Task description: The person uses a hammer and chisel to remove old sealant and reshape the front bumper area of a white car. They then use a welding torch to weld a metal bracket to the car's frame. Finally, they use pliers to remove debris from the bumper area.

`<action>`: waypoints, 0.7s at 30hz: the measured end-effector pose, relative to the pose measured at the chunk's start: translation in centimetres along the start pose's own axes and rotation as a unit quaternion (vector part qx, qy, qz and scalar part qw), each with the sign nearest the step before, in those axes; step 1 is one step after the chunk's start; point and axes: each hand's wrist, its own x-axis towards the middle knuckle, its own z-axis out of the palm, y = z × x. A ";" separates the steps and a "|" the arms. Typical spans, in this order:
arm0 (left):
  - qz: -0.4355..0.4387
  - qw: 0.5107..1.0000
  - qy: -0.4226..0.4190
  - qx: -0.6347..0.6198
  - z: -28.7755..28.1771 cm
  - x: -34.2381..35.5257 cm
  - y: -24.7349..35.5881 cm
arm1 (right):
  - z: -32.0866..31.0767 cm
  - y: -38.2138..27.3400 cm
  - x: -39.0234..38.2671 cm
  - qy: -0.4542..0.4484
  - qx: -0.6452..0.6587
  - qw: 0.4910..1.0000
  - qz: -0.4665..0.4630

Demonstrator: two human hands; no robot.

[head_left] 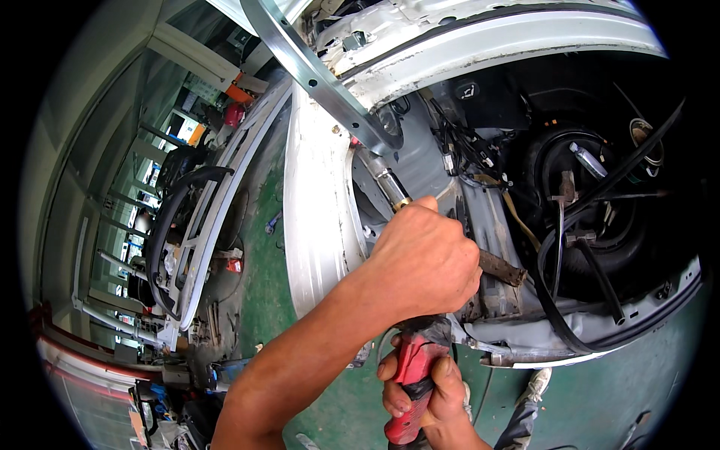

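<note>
Both of my hands are on a red and black hand-held power tool (415, 361), whose kind I cannot tell. My right hand (439, 397) grips its red handle, fingers wrapped around it. Farther forward, my left hand (424, 259) is closed in a fist and hides the tool's middle. Beyond that fist a silver cylindrical front end (388, 184) with a brass-coloured ring points at the white car body (322, 225), near the foot of a curved metal arm (315, 82). A rough brown bar end (504, 268) shows just right of the left fist.
At right, the open car rear holds a dark spare tyre (540, 169), wiring bundles (469, 154), a black rubber seal strip (562, 330) and metal rods (559, 240). A bumper on a rack (214, 247) stands left. A person's shoe (536, 386) is on the green floor, lower right.
</note>
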 end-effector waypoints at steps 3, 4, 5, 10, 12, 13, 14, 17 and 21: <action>0.000 1.000 -0.001 0.004 0.0 0.1 0.1 | -0.2 0.1 0.0 0.002 0.000 1.000 0.001; 0.000 1.000 -0.002 0.005 -0.1 0.1 0.1 | -0.2 0.1 -0.1 0.003 -0.001 1.000 0.001; -0.001 1.000 0.004 0.005 0.0 0.1 0.1 | -0.2 0.1 -0.1 0.003 -0.001 1.000 0.001; 0.002 1.000 0.011 0.004 0.1 0.1 -0.1 | 0.0 0.2 0.1 -0.003 0.046 0.999 -0.012; 0.003 1.000 0.014 0.008 0.1 0.1 0.0 | 0.0 0.2 0.1 -0.006 0.043 0.999 -0.012; 0.003 1.000 0.016 0.010 0.0 0.1 0.0 | 0.0 0.2 0.1 -0.007 0.042 0.999 -0.012; 0.004 1.000 0.015 0.009 0.0 0.1 -0.1 | 0.0 0.2 0.2 -0.008 0.041 0.999 -0.012; 0.005 1.000 0.014 0.008 0.0 0.1 -0.1 | 0.1 0.3 0.2 -0.007 0.053 0.998 -0.015; 0.007 1.000 0.020 0.008 0.0 0.1 -0.1 | 0.0 0.3 0.3 -0.013 0.053 0.998 -0.017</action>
